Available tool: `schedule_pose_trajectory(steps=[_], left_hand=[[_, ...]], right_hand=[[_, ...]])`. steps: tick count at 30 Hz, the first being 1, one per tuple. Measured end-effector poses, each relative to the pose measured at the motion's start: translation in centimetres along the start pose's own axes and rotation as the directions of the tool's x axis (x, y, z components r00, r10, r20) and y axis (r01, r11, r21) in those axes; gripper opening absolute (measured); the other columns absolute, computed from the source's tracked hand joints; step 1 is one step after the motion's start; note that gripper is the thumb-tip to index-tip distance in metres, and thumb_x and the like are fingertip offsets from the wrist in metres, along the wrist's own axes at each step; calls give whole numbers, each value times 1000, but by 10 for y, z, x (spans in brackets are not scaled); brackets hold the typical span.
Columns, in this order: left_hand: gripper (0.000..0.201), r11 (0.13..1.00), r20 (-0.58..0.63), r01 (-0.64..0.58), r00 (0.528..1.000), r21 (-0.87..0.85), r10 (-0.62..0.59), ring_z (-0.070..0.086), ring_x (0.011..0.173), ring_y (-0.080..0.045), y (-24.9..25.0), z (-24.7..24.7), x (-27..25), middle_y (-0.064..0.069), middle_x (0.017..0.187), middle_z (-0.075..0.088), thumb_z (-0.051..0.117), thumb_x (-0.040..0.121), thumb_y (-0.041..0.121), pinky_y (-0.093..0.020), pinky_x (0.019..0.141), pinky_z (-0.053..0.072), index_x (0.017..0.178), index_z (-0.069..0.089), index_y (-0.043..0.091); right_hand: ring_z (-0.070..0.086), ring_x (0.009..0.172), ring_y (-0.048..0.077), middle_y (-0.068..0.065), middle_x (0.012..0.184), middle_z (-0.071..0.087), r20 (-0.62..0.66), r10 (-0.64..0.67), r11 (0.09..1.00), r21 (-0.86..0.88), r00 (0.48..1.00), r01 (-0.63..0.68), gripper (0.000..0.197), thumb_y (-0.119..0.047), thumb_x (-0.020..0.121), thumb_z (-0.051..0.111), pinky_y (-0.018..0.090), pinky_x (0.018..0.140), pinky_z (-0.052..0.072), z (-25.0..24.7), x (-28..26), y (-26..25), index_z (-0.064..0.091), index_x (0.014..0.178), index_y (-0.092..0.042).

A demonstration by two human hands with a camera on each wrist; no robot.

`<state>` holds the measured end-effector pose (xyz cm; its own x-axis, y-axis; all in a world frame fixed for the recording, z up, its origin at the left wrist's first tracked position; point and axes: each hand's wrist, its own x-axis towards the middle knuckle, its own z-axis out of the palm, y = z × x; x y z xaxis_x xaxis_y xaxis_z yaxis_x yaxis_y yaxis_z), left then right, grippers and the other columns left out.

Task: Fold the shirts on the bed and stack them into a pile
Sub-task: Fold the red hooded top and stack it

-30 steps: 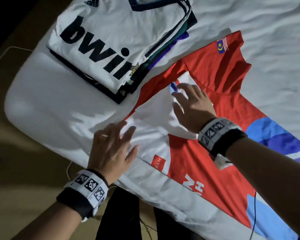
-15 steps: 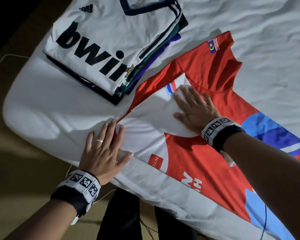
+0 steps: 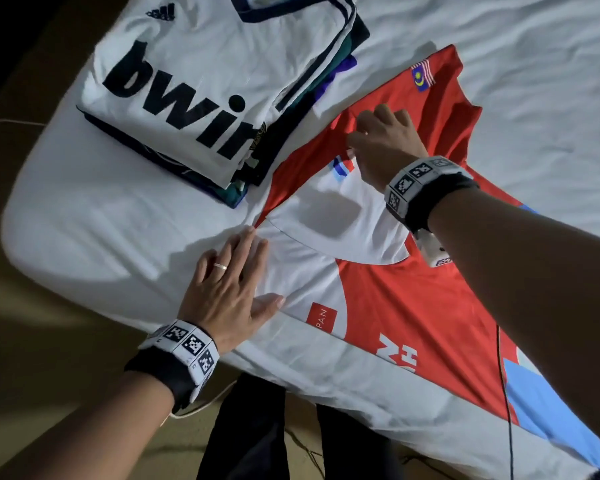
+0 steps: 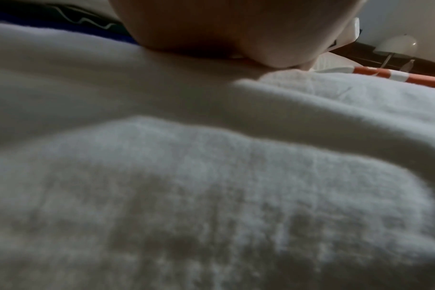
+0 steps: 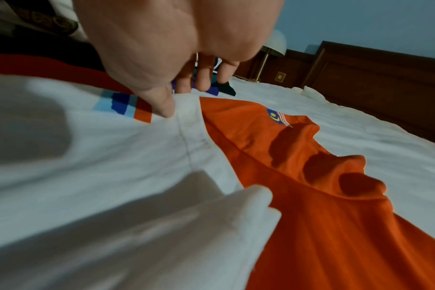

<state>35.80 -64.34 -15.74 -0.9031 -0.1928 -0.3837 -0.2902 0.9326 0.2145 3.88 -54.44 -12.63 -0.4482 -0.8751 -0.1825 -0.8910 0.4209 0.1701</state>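
Note:
A red and white shirt (image 3: 413, 306) lies spread on the bed, its white sleeve (image 3: 329, 216) folded across the red body. My left hand (image 3: 229, 282) lies flat, fingers straight, pressing the white cloth at the near end of the fold. My right hand (image 3: 378, 140) is at the sleeve's far end; in the right wrist view it (image 5: 179, 98) pinches the white sleeve hem (image 5: 189, 125), thumb on top and fingers behind it. A pile of folded shirts (image 3: 194, 98), topped by a white "bwin" jersey, sits to the upper left. In the left wrist view, only my palm (image 4: 224, 29) and blurred white cloth show.
Rumpled white sheet (image 3: 534, 81) covers the bed to the right. The bed's corner and edge run along the lower left, with brown floor (image 3: 32, 341) and my dark trouser legs (image 3: 250, 427) below. A wooden headboard (image 5: 373, 74) and a lamp (image 5: 273, 47) stand beyond.
My right hand left its flat press on the white sleeve, slid to the sleeve's far end and curled onto the hem. The left hand stays flat in about the same place.

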Motion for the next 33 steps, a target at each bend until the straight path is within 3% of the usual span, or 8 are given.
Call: schedule_pose_trajectory(steps=[4,7,11,16,19,28,31,33], left_hand=[[91,999,-15,4,1000,-36,-5,33,144,-35,1,-2,1,-14,165,18,23,91,73,-54,109,31,158,17,11],[88,997,-81,10,997,-82,-17,38,140,-38,2,-7,2,-15,162,27,30,91,70,-54,104,32,156,21,11],[80,995,-222,27,974,-91,-47,43,130,-39,6,-13,4,-16,153,39,43,88,63,-51,101,33,150,32,13],[63,997,-300,-77,951,-13,70,47,112,-37,18,-23,2,-14,135,52,51,82,41,-51,92,40,140,51,16],[52,987,-315,-146,936,68,160,50,101,-37,18,-25,2,-12,124,58,50,80,31,-49,84,42,128,62,15],[27,908,-327,-363,849,210,415,62,84,-36,-6,-25,4,-9,102,67,50,85,14,-47,74,43,102,71,12],[28,887,-322,-408,828,216,459,65,85,-34,-12,-23,1,-7,103,71,49,89,15,-45,77,45,102,74,11],[29,882,-318,-423,824,207,470,66,89,-34,-17,-23,0,-7,108,72,51,90,16,-44,80,46,105,75,10]], right_hand=[[56,95,35,10,99,63,-251,78,987,156,965,-39,12,-9,81,57,45,78,44,-11,-38,0,67,88,-7],[58,94,31,4,97,67,-347,160,946,320,924,-43,9,-12,79,59,40,77,41,-22,-97,-10,66,83,-11],[58,84,28,0,91,68,-321,255,883,463,912,-84,5,-10,79,62,37,71,39,-14,-191,-40,66,81,-12],[59,80,29,1,87,66,-177,240,857,500,955,-123,4,-11,78,66,39,67,45,24,-268,-81,66,82,-12],[58,79,30,3,88,64,-121,268,848,501,956,-174,3,-14,80,66,41,65,46,39,-282,-93,66,82,-12],[54,73,31,8,85,60,-186,322,824,537,928,-178,8,-12,86,59,42,62,45,41,-301,-103,66,85,-8],[52,71,32,10,83,59,-193,322,821,544,927,-172,21,-18,94,50,43,61,45,46,-305,-105,66,85,-7],[51,70,31,10,83,58,-189,313,822,544,931,-166,15,-13,90,54,43,60,44,46,-305,-106,67,85,-6]])
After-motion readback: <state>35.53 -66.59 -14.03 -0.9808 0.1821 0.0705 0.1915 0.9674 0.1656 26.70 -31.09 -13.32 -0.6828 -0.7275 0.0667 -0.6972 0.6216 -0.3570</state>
